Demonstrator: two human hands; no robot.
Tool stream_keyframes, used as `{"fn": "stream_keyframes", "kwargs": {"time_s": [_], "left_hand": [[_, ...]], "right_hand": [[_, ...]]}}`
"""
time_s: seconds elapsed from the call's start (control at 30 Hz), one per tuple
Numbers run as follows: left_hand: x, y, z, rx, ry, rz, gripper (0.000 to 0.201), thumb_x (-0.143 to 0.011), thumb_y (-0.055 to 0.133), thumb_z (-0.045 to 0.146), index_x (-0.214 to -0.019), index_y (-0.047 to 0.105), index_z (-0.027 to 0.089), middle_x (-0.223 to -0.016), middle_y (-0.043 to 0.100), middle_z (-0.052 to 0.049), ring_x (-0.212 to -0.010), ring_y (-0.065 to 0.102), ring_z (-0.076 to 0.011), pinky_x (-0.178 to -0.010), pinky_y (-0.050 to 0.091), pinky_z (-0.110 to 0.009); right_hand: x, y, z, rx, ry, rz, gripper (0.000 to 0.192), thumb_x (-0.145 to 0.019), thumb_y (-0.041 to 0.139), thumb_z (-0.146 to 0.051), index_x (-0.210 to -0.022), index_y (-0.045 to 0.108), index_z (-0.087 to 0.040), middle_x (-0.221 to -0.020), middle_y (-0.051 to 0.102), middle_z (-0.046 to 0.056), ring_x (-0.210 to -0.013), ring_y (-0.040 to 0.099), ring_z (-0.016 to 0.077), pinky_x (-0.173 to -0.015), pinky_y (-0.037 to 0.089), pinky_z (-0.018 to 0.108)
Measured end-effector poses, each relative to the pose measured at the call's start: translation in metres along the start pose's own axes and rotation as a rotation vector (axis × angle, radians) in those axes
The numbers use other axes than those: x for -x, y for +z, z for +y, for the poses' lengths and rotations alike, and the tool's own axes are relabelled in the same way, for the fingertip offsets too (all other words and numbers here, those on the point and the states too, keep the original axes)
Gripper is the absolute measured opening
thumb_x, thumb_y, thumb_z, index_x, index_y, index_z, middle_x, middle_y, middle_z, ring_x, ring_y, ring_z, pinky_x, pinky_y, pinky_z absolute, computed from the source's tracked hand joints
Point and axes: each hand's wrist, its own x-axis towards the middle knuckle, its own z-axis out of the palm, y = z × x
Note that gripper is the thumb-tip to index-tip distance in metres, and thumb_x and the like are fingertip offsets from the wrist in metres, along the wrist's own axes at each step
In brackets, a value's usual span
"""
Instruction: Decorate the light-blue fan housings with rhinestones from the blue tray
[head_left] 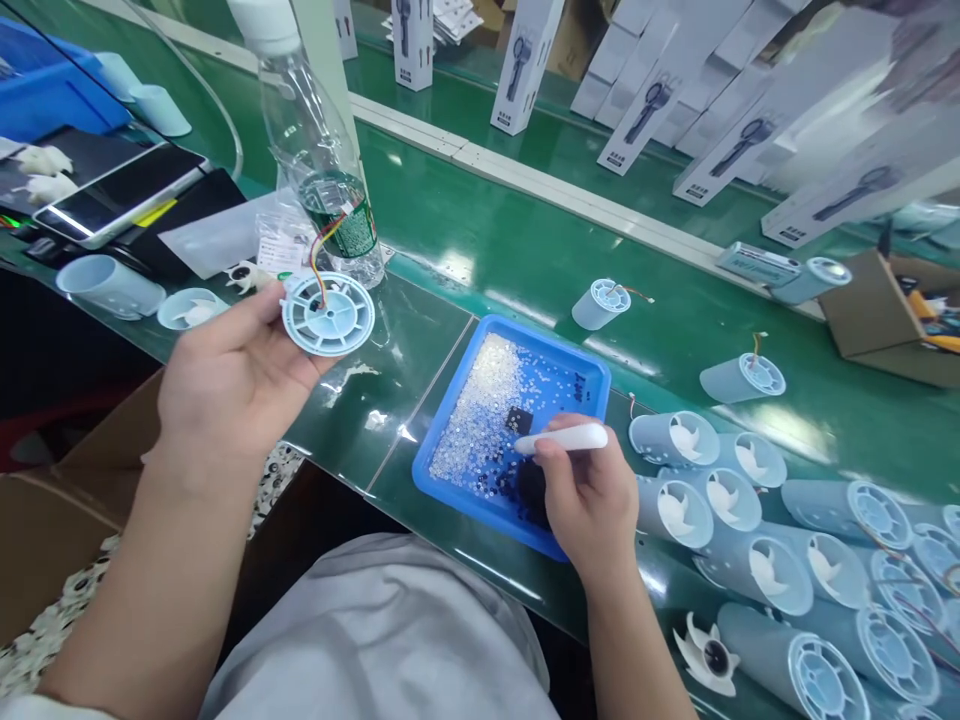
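Left hand (232, 375) up over bench edge, fingers clamped on pale blue fan housing (328, 315), grille face toward me, coloured wires (324, 250) rising from hub. Right hand (589, 495) closed round white pen tool (562, 440), tip low over blue tray (581, 365). I see tray full of tiny clear beads (480, 415). Plastic bottle (319, 150) stands just behind housing. Row of finished housings (757, 520) lies right of tray on green bench (487, 220).

Factory assembly line, probably — green conveyor belt (525, 230), rows of fan housings (757, 510), retail boxes (525, 60).
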Motion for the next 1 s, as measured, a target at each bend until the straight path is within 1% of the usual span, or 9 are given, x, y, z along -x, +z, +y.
{"fn": "stream_keyframes", "kwargs": {"time_s": [0.07, 0.2, 0.43, 0.5, 0.57, 0.67, 0.77, 0.93, 1.0], "left_hand": [[0.000, -0.001, -0.002, -0.007, -0.018, 0.054, 0.013, -0.084, 0.055, 0.012, -0.092, 0.066, 0.009, -0.109, 0.068, -0.012, -0.117, 0.059, -0.0251, -0.092, 0.056, -0.040], [-0.001, -0.001, -0.005, -0.004, -0.031, 0.152, 0.012, -0.084, 0.054, 0.010, -0.087, 0.066, 0.010, -0.106, 0.068, -0.011, -0.109, 0.063, -0.0240, -0.087, 0.059, -0.035], [0.000, 0.005, -0.005, 0.012, -0.034, 0.196, 0.011, -0.083, 0.053, 0.008, -0.084, 0.064, 0.012, -0.103, 0.069, -0.011, -0.111, 0.063, -0.0249, -0.093, 0.056, -0.042], [0.000, 0.007, -0.005, 0.012, -0.034, 0.191, 0.013, -0.085, 0.052, 0.009, -0.084, 0.064, 0.011, -0.102, 0.069, -0.011, -0.113, 0.062, -0.0248, -0.094, 0.055, -0.045], [0.001, 0.010, -0.004, 0.007, -0.036, 0.146, 0.015, -0.087, 0.049, 0.010, -0.085, 0.064, 0.013, -0.101, 0.069, -0.010, -0.116, 0.060, -0.0249, -0.093, 0.055, -0.045], [0.004, 0.014, -0.003, -0.005, -0.048, 0.091, 0.019, -0.088, 0.046, 0.012, -0.091, 0.065, 0.016, -0.102, 0.069, -0.009, -0.120, 0.057, -0.0248, -0.088, 0.058, -0.041], [0.007, 0.017, -0.003, -0.011, -0.061, 0.117, 0.022, -0.088, 0.045, 0.012, -0.095, 0.066, 0.017, -0.102, 0.069, -0.008, -0.120, 0.058, -0.0250, -0.084, 0.060, -0.039], [0.008, 0.020, -0.006, -0.011, -0.124, 0.106, 0.019, -0.088, 0.048, 0.015, -0.087, 0.067, 0.017, -0.098, 0.069, -0.007, -0.107, 0.064, -0.0220, -0.076, 0.062, -0.035], [0.009, 0.020, -0.010, -0.001, -0.147, 0.099, 0.017, -0.087, 0.050, 0.014, -0.084, 0.067, 0.016, -0.095, 0.070, -0.006, -0.098, 0.066, -0.0195, -0.076, 0.062, -0.033]], "right_hand": [[0.000, 0.001, 0.001, -0.016, 0.006, 0.013, 0.007, -0.092, 0.054, -0.028, -0.095, 0.055, -0.022, -0.087, 0.064, 0.004, -0.072, 0.063, 0.0171, -0.065, 0.050, 0.030], [-0.001, 0.004, 0.003, -0.013, 0.004, -0.021, 0.007, -0.092, 0.052, -0.029, -0.093, 0.054, -0.022, -0.085, 0.064, 0.004, -0.074, 0.063, 0.0173, -0.066, 0.050, 0.030], [-0.003, 0.004, 0.000, 0.001, -0.010, -0.086, 0.007, -0.093, 0.051, -0.029, -0.090, 0.053, -0.022, -0.082, 0.062, 0.003, -0.072, 0.061, 0.0166, -0.063, 0.048, 0.028], [-0.003, 0.001, -0.001, 0.012, -0.016, -0.123, 0.006, -0.092, 0.051, -0.027, -0.090, 0.053, -0.022, -0.082, 0.063, 0.002, -0.071, 0.060, 0.0158, -0.062, 0.047, 0.027], [-0.003, -0.003, -0.002, 0.014, -0.037, -0.120, 0.004, -0.092, 0.053, -0.026, -0.091, 0.054, -0.022, -0.083, 0.063, 0.002, -0.072, 0.061, 0.0157, -0.063, 0.047, 0.027], [-0.007, -0.007, -0.002, 0.006, -0.048, 0.024, 0.005, -0.092, 0.053, -0.026, -0.094, 0.054, -0.023, -0.086, 0.063, 0.003, -0.077, 0.062, 0.0172, -0.068, 0.048, 0.029], [-0.016, -0.009, 0.000, 0.020, 0.008, 0.127, 0.006, -0.091, 0.053, -0.028, -0.094, 0.053, -0.022, -0.083, 0.062, 0.002, -0.073, 0.061, 0.0168, -0.067, 0.048, 0.030], [-0.031, -0.002, 0.011, 0.067, 0.030, 0.033, 0.007, -0.090, 0.052, -0.027, -0.086, 0.053, -0.021, -0.076, 0.059, 0.000, -0.064, 0.056, 0.0145, -0.061, 0.046, 0.028], [-0.032, 0.000, 0.011, 0.065, 0.029, 0.046, 0.007, -0.090, 0.054, -0.027, -0.086, 0.054, -0.021, -0.078, 0.059, 0.000, -0.067, 0.057, 0.0151, -0.063, 0.047, 0.029]]}}
